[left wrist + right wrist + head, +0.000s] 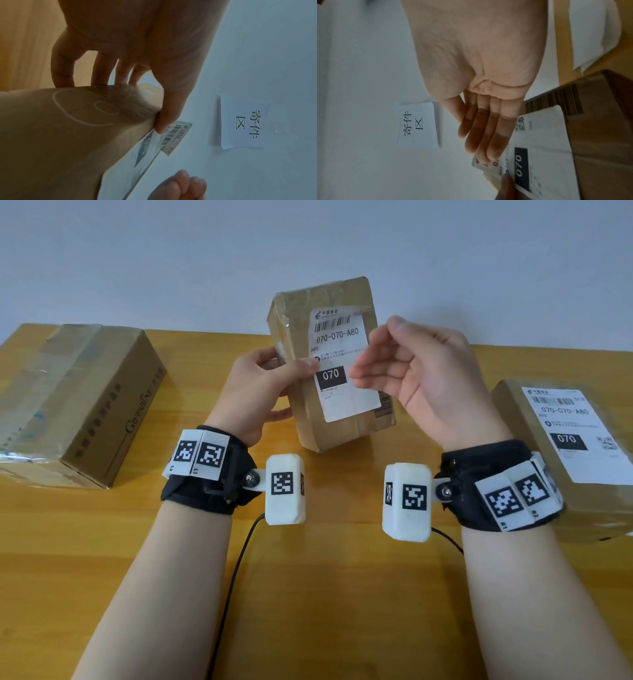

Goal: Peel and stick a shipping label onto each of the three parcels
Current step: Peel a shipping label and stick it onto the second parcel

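My left hand (pixel 260 385) holds the middle brown parcel (pixel 342 433) tilted up above the table, fingers behind it and thumb (pixel 171 108) pressed on the left edge of its white shipping label (pixel 346 398). In the left wrist view the barcode end of the label (pixel 176 135) stands off the box. My right hand (pixel 411 371) is open, its straight fingers (pixel 488 135) lying over the label's (pixel 544 155) right side. The right parcel (pixel 513 419) lies flat and carries a label (pixel 575 440). On the larger left parcel (pixel 78 405) I see no label.
The wooden table (pixel 325 594) meets a pale wall at the back, where a paper sign (pixel 243 121) hangs. Black cables (pixel 239 559) trail from both wrist cameras over the table's near part.
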`<state>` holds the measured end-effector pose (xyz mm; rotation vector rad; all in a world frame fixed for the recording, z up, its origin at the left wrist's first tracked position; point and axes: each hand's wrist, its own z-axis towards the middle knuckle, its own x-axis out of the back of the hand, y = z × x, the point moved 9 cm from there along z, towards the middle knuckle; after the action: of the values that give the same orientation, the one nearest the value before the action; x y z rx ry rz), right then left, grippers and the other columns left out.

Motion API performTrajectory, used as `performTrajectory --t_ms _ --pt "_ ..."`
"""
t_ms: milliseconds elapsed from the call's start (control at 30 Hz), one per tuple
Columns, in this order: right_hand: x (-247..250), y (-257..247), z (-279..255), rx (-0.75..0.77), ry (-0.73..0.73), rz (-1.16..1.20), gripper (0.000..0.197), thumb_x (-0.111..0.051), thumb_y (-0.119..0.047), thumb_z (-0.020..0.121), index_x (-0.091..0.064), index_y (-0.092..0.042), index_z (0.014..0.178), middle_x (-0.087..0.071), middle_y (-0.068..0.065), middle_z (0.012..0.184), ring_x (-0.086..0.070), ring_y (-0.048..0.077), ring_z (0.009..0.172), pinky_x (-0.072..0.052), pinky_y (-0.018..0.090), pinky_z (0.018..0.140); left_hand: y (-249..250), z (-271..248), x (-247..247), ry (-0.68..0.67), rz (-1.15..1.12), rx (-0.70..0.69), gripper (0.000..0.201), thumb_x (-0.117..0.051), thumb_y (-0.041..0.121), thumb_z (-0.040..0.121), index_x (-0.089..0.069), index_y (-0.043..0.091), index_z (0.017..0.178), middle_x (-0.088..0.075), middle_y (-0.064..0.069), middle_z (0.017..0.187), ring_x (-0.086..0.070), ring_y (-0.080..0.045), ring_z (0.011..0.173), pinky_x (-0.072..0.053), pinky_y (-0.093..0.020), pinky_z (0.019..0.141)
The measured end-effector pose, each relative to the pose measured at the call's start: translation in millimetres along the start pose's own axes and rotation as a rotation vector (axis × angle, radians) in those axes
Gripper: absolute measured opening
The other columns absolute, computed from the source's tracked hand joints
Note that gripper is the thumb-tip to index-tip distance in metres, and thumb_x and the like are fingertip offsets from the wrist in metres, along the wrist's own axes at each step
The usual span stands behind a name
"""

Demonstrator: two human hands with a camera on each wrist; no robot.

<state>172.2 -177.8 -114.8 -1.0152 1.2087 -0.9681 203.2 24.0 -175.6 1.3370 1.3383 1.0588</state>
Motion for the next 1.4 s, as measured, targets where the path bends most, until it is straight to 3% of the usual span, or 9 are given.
performTrajectory --t_ms 167,267,367,633,733,833,967,1167,1400 --pt "-8.8 5.8 0.9 0.021 0.009 0.094 0.03 -0.048 -0.016 0.11 -0.07 0.0 0.098 -0.076 0.017 0.087 -0.076 0.035 0.09 -0.061 0.041 0.084 4.0 -4.2 -8.1 -0.065 -0.054 -0.01 0.078 -0.087 0.013 0.081 -0.047 0.013 0.148 -0.08 -0.005 0.115 -0.08 -0.024 0.097 -0.064 -0.05 0.069" --pt "-13.8 4.6 0.9 0.039 0.001 0.122 0.03 -0.045 -0.015 0.111 -0.068 0.002 0.102 -0.076 0.016 0.089 -0.077 0.036 0.094 -0.061 0.041 0.086 5.7 -8.2 -14.6 -0.104 -0.055 -0.003 0.085 -0.087 0.019 0.071 -0.047 0.012 0.146 -0.078 -0.009 0.12 -0.079 -0.028 0.101 -0.065 -0.052 0.069" --pt "-15.8 3.5 0.5 0.063 0.006 0.116 0.029 -0.046 -0.014 0.111 -0.068 0.004 0.104 -0.076 0.02 0.093 -0.076 0.04 0.101 -0.061 0.042 0.089 6.7 -10.3 -20.7 -0.134 -0.026 -0.008 0.085 -0.087 0.021 0.07 -0.047 0.012 0.145 -0.077 -0.008 0.123 -0.079 -0.028 0.104 -0.065 -0.057 0.074" --pt "-11.4 4.2 0.6 0.126 0.086 -0.127 0.025 -0.051 -0.01 0.109 -0.072 0.0 0.098 -0.078 0.012 0.083 -0.079 0.033 0.088 -0.063 0.035 0.079 8.2 -10.8 -17.0 -0.127 0.026 -0.018 0.085 -0.095 0.024 0.074 -0.047 0.013 0.143 -0.077 -0.006 0.125 -0.079 -0.025 0.106 -0.066 -0.055 0.076" --pt "-10.8 5.4 1.2 0.121 0.101 -0.202 0.025 -0.052 -0.01 0.109 -0.073 -0.002 0.097 -0.078 0.01 0.082 -0.079 0.03 0.086 -0.064 0.034 0.077 10.3 -12.9 -16.0 -0.135 0.068 -0.021 0.087 -0.09 0.034 0.068 -0.048 0.015 0.142 -0.077 -0.004 0.126 -0.077 -0.023 0.11 -0.066 -0.054 0.075" --pt "-9.7 8.3 0.7 0.089 0.112 -0.229 0.026 -0.052 -0.01 0.109 -0.074 -0.003 0.095 -0.078 0.009 0.08 -0.079 0.027 0.083 -0.064 0.033 0.076 10.2 -12.8 -14.1 -0.127 0.091 -0.025 0.081 -0.089 0.035 0.075 -0.048 0.016 0.142 -0.076 -0.003 0.127 -0.077 -0.022 0.112 -0.066 -0.054 0.074" --pt "-12.3 17.3 0.3 0.011 0.078 -0.267 0.028 -0.053 -0.012 0.109 -0.074 -0.004 0.093 -0.077 0.007 0.078 -0.079 0.029 0.084 -0.065 0.037 0.078 7.4 -12.8 -11.0 -0.1 0.062 -0.007 0.084 -0.087 0.038 0.073 -0.046 0.013 0.142 -0.076 -0.004 0.126 -0.077 -0.022 0.11 -0.066 -0.053 0.071" --pt "-16.3 25.7 -1.0 -0.096 -0.005 -0.369 0.027 -0.053 -0.012 0.108 -0.073 -0.003 0.092 -0.076 0.009 0.075 -0.08 0.03 0.08 -0.065 0.035 0.073 3.7 -9.8 -8.2 -0.062 0.043 0.002 0.062 -0.084 0.027 0.088 -0.048 0.012 0.137 -0.077 -0.003 0.121 -0.078 -0.023 0.106 -0.066 -0.055 0.071" --pt "-21.4 33.3 -5.3 -0.208 -0.124 -0.459 0.025 -0.055 -0.011 0.107 -0.073 0.002 0.095 -0.076 0.013 0.076 -0.079 0.03 0.079 -0.066 0.038 0.077 3.3 -7.8 -5.9 -0.02 0.053 -0.009 0.063 -0.085 0.03 0.088 -0.05 0.013 0.138 -0.078 -0.004 0.118 -0.08 -0.023 0.1 -0.065 -0.049 0.066"
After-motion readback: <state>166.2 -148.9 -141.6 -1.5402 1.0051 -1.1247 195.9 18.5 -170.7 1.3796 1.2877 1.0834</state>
